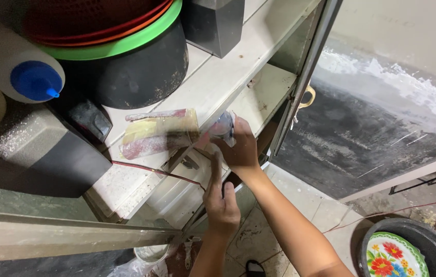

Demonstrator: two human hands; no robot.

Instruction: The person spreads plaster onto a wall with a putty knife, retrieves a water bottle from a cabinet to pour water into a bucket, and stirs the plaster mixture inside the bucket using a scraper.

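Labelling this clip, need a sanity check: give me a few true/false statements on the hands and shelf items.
1. The right hand grips a small clear plastic-wrapped item at the edge of the white shelf. True.
2. The left hand holds the round black pot. False: it is at the shelf's front edge, below the right hand, apart from the pot.
3. A flat red-and-yellow plastic packet lies on the shelf. True.
4. The white bottle with a blue cap stands on the floor. False: it is at the upper left, by the pot.
5. A floral-patterned round plate sits in a dark basin at lower right. True.
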